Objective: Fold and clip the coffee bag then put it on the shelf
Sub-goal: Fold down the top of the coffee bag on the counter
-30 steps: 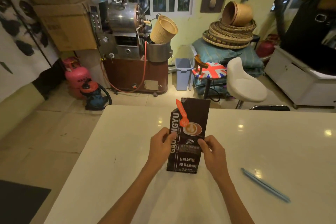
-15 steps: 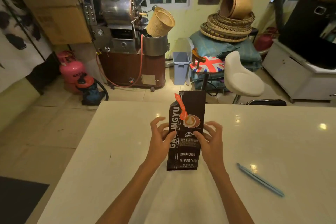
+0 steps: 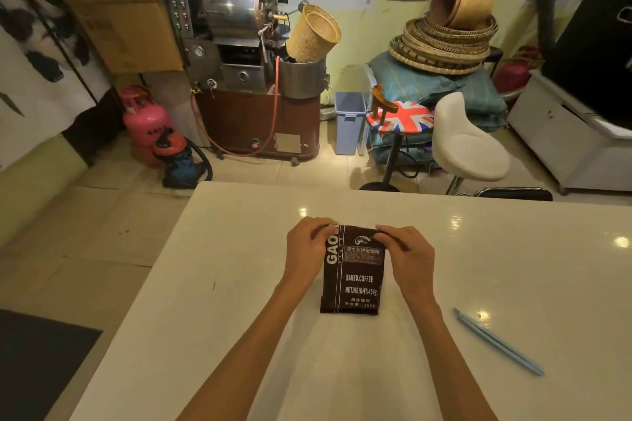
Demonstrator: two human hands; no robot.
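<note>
Dark brown foil, stiff and glossy, is what you are working against; in the head view the coffee bag [image 3: 352, 275] stands upright on the white worktop [image 3: 513, 267], near its middle, with its top bent down away from you; your left hand [image 3: 307, 251] and right hand [image 3: 408, 255] are both closed on the upper corners, fingers curled over the fold and thumbs on the printed face.

The main risk is spring-back: foil of this kind looks likely to reopen if either hand lets go; yet the blue clip [image 3: 499, 342] lies flat on the worktop well to your right and nearer you, apart from the bag, so one hand must release to fetch it; hold the crease firmly with your left hand while the right one reaches.

A second risk is tipping; the bag rests only on its narrow base, and pressing down and away on the top could push it over or slide it across the smooth surface.

A third is an uneven fold; if one corner sits lower, the clip may bite only part of the crease and slip off.

No shelf is clearly identifiable from here, so you will have to look for it.
</note>
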